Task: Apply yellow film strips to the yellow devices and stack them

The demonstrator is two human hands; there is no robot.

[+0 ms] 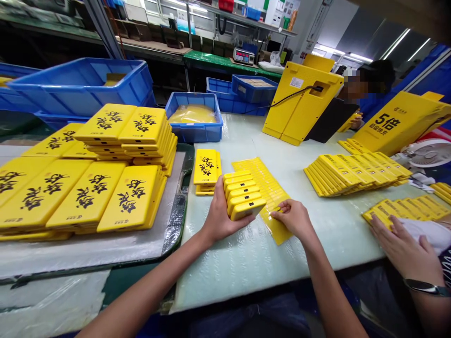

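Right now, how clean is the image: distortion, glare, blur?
Head view: strong wide-angle bowing toward the edges, with the shelves slanting; ceiling lights blown out; soft sheen on the table; left hand and its yellow stack sharp, no visible motion blur.

Factory assembly floor: long workbench (243,267), stacked yellow casings (134,126), blue plastic crates (194,134), steel shelving (151,50).
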